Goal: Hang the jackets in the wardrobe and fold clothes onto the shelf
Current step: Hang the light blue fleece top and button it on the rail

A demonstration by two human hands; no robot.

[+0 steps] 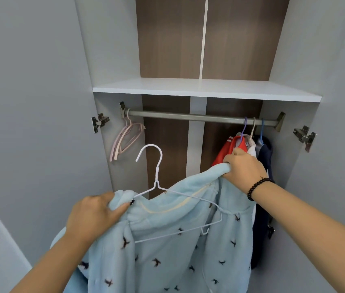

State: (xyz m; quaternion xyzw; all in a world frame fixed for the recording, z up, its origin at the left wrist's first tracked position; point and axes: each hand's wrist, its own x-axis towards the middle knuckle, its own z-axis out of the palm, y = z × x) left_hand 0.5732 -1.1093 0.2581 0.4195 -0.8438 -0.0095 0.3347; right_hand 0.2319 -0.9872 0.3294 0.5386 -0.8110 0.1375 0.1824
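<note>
The left hand [92, 216] is sitting closest to the lens, its fingers and thumb curling round a bunched fold of the light blue fleece jacket [167, 246] at one shoulder. Up and to the right of that grip, the right hand [244, 168], wearing a dark bead bracelet [257, 188], is clutching the other upper edge of the jacket in a closed fist. Between the two grips the jacket is stretching in a sagging line, rising toward the right hand, and its body is hanging down and running out of the bottom of the frame, so its hem and sleeves are not showing. Small dark bird shapes are dotting the fabric.

A white wire hanger [158, 187] is sitting between the grips, its hook standing up above the left grip and curving to the left. Its left arm is disappearing into the fabric beside the left thumb, and its bottom bar is lying across the front of the jacket; whether either hand is also holding the wire is hard to tell.

Beyond the hands, the wardrobe rail [188, 117] is running left to right under a white shelf [205, 89]. Pink hangers [125, 138] are dangling above the left grip. Right behind the right hand, a red garment [224, 152], a pale one and a dark navy garment [263, 157] are hanging, partly blocked by the fist and forearm.
</note>
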